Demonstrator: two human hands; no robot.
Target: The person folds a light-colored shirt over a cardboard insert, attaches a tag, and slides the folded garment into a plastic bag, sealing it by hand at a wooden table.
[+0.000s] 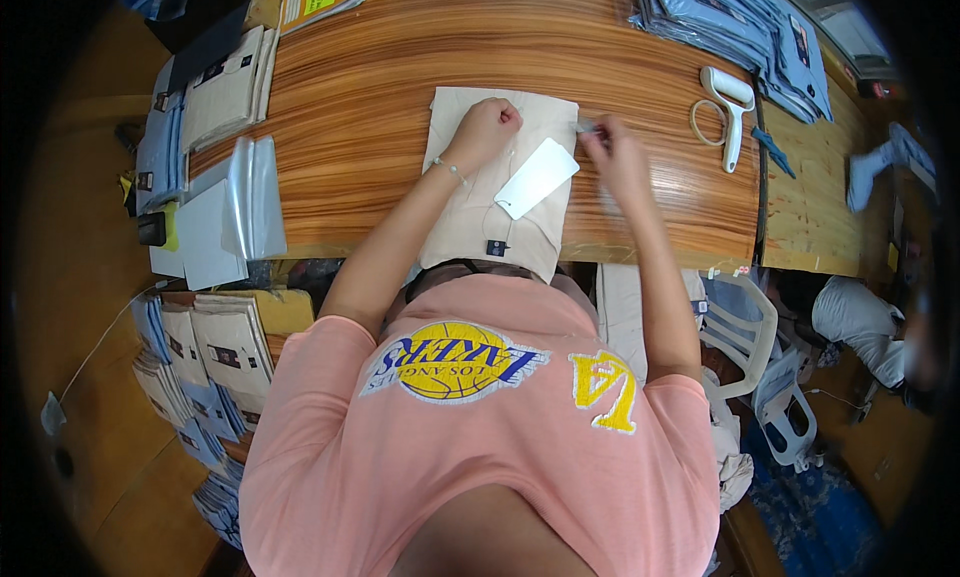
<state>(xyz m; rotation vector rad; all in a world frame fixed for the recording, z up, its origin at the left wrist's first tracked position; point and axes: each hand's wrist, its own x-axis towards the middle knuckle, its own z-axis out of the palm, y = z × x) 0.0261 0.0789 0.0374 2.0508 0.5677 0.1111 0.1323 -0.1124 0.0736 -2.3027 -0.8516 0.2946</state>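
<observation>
A folded beige garment (470, 192) lies on the table in front of me, its lower end at the table's front edge. Over its left upper part rests my left hand (487, 130), fingers curled closed; whatever they might hold is hidden. A white hang tag (537, 180) lies slanted on the cloth, with a thin string running down to a small black square piece (496, 247). At the garment's upper right edge, my right hand (614, 157) is closed around a small grey object (584, 127). That hand is slightly blurred, and the object's kind cannot be made out.
Right of the garment lie a white lint roller (732, 117) and a tape ring (708, 123). Blue bagged garments (740, 27) are stacked at the far right. To the left are folded beige garments (222, 102) and clear plastic bags (262, 197). Another person (855, 317) sits at the right.
</observation>
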